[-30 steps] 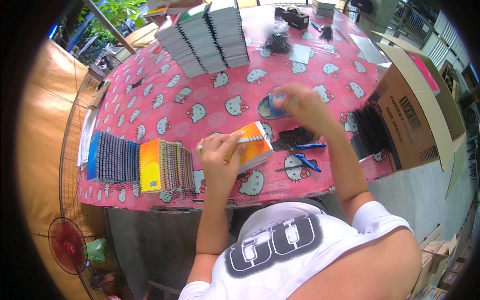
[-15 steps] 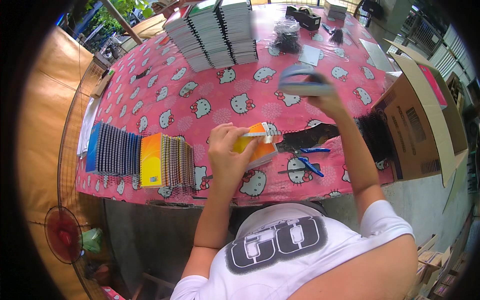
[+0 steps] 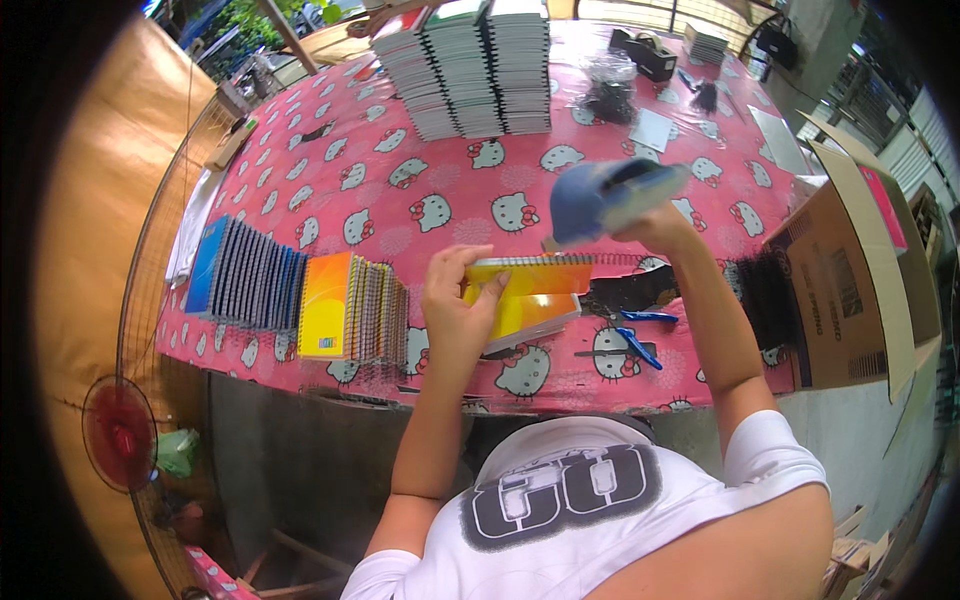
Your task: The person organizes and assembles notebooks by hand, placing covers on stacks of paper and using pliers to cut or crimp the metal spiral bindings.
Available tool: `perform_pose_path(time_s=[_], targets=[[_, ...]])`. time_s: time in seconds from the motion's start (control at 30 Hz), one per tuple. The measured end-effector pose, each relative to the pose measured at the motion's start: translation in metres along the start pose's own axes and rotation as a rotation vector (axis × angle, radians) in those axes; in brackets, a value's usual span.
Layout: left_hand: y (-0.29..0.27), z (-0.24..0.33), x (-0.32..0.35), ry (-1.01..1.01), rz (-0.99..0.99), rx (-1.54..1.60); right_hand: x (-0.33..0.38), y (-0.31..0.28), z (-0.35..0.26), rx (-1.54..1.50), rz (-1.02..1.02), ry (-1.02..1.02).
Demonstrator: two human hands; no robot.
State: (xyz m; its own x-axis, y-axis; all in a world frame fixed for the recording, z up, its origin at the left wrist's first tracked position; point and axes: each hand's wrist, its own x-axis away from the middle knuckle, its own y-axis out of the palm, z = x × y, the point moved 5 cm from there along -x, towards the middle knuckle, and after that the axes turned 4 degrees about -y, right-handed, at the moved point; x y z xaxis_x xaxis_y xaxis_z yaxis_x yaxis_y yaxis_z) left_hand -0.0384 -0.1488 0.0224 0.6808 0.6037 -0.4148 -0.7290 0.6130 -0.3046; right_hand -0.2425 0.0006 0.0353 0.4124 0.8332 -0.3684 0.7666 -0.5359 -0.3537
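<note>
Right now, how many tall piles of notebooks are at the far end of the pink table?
3, standing side by side at the far edge: the left pile, the middle pile and the right pile. More may be hidden behind them.

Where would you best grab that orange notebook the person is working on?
Probably by its free long edge, opposite the wire spiral. The orange notebook is held up with the spiral along its top edge, and the left hand already clasps its left end, so coming from the lower right looks best.
</note>
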Motion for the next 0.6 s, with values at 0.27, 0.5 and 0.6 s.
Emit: perform_pose_path(time_s=[0.27,0.5,0.6], targets=[[-0.007,-0.037,0.017,-0.353,0.046,0.631,-0.022,0.034,0.001,0.109,-0.172,-0.006],[-0.009,-0.033,0.016,-0.301,-0.021,0.748,0.025,-0.015,0.064,0.992,0.251,0.367],[0.001,-0.027,0.012,-0.288,-0.084,0.823,0.076,-0.020,0.101,1.059,0.124,0.386]])
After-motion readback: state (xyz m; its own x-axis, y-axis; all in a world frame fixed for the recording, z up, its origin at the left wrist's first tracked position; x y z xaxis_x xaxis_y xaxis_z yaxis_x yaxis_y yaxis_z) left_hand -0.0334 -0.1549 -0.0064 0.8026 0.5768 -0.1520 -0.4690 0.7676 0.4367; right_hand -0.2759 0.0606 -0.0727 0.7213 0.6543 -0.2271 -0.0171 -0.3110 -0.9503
